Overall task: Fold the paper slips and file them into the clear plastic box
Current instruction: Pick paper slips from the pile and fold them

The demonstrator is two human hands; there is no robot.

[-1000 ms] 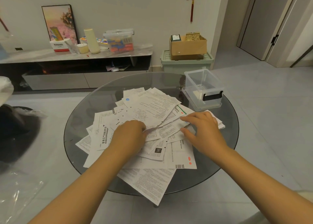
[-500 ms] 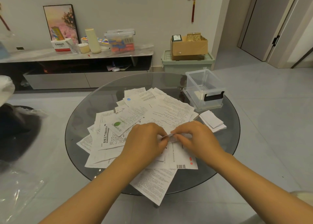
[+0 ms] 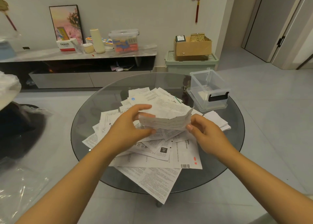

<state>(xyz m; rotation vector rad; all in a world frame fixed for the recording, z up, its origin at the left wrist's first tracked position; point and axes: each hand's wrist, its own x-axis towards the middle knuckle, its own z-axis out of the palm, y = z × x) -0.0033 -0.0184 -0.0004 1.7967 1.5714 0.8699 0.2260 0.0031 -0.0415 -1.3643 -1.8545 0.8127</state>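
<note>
Hands, two: left hand (image 3: 128, 127) and right hand (image 3: 205, 134) pinch one paper slip (image 3: 166, 121) above many loose papers (image 3: 152, 149); one clear plastic box (image 3: 209, 89) far right.

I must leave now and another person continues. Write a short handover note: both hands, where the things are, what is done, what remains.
Left hand and right hand each pinch one end of a single paper slip, held up above the pile; it looks partly folded.
The clear plastic box stands open at the far right of the glass table, with something pale inside.
A small stack of folded slips lies beside the box, not filed.
Left: finish this fold, file it, then work through the large loose pile of slips.
</note>
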